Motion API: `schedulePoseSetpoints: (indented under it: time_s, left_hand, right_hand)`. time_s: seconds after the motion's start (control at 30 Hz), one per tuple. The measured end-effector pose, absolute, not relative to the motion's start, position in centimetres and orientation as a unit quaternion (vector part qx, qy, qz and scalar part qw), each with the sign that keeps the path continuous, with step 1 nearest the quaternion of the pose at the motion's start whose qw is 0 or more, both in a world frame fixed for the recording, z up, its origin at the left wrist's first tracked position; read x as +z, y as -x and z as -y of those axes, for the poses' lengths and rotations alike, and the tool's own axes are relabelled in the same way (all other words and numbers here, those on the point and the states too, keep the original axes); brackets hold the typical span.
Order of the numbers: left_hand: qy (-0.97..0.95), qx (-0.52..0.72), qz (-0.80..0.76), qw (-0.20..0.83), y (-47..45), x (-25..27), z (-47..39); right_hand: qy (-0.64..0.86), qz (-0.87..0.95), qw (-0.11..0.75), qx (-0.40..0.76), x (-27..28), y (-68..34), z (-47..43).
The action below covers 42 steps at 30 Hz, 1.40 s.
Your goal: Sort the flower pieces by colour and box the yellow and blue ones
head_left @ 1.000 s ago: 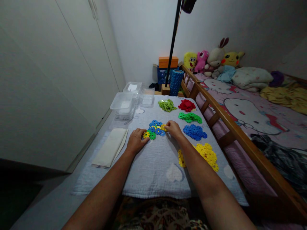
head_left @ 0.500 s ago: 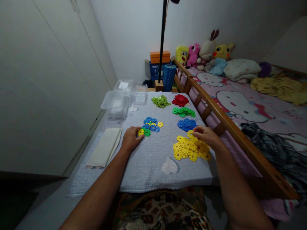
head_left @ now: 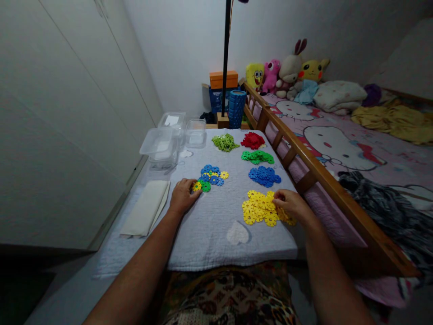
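Swings right hand (head_left: 292,205) from mixed cluster (head_left: 214,179) to yellow pile (head_left: 259,207), pinches grip nearly closed, no telling on what; keeps left hand (head_left: 182,196) half-open against cluster, likely choosing yellow.

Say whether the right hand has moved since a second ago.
Yes: the right hand has moved rightward, from left of the blue pile to the right part of the yellow pile.

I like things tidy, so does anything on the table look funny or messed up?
Nothing looks spilled or broken. One thing stands out: the middle pile, by the left hand, mixes blue, yellow and green, while the other piles are each one colour.
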<state>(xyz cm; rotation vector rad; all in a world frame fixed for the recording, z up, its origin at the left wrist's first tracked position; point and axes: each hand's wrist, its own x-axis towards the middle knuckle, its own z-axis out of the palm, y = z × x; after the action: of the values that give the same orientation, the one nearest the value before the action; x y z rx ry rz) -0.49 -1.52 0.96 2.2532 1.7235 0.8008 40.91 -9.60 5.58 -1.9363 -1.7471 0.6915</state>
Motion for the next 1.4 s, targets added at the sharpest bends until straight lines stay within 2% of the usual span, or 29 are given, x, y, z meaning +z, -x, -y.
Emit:
schedulePoseSetpoints:
  time_s: [0.17,0.33,0.47,0.63,1.0,1.13,1.23,1.4]
  left_hand:
    - [-0.76,0.274,-0.581,0.101,0.5,0.8,1.5]
    - [-0.761,0.276,-0.58,0.095,0.6,0.6,1.4]
    - [-0.758,0.282,-0.58,0.099,0.6,0.5,1.4]
    - [-0.761,0.282,-0.575,0.106,0.7,0.2,1.3]
    - [-0.757,0.287,-0.577,0.108,0.6,0.3,1.3]
    - [-0.756,0.289,-0.577,0.111,0.6,0.3,1.3]
    - [-0.758,0.285,-0.576,0.109,0.7,0.2,1.3]
    - [-0.763,0.285,-0.57,0.105,0.9,0.0,1.2]
  right_hand:
    - [0.709,0.65,0.219,0.163,6.5,-40.0,9.5]
    - [0.681,0.676,0.226,0.169,7.9,-34.7,7.6]
    - [0.616,0.741,0.185,0.191,7.6,-27.8,5.6]
    - [0.639,0.73,0.174,0.168,6.3,-21.5,2.9]
    - [0.675,0.711,0.148,0.131,4.5,-18.8,0.0]
    - [0.677,0.697,0.183,0.15,4.5,-19.2,-0.2]
    - [0.667,0.682,0.221,0.205,4.9,-20.4,-0.5]
    - [0.632,0.639,0.339,0.277,5.6,-26.2,-0.9]
